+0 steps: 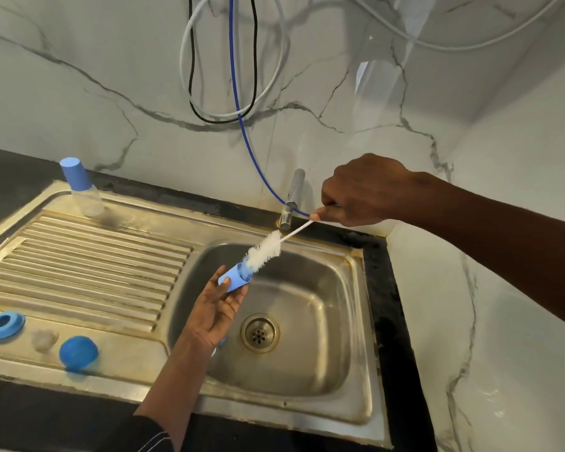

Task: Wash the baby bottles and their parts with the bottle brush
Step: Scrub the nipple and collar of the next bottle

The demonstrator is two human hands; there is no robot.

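A blue plastic ring (pixel 4 325) and a round blue lid (pixel 78 351) are lying lower left on the ridged steel drainer (pixel 95 256). A clear bottle (pixel 82 190) is standing upper left. At centre, over the basin (pixel 323 305), the left hand (pixel 216 308) is pinching a tubular blue cap (pixel 234 278). The bristly white brush (pixel 265 251) is sitting tip-first inside it, and the right hand (pixel 362 192) is gripping its thin handle. Veined marble (pixel 111 76) is rising behind.

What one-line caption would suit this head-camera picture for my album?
Over a steel sink, the left hand holds a blue cap while the right hand pushes a white bottle brush into it.
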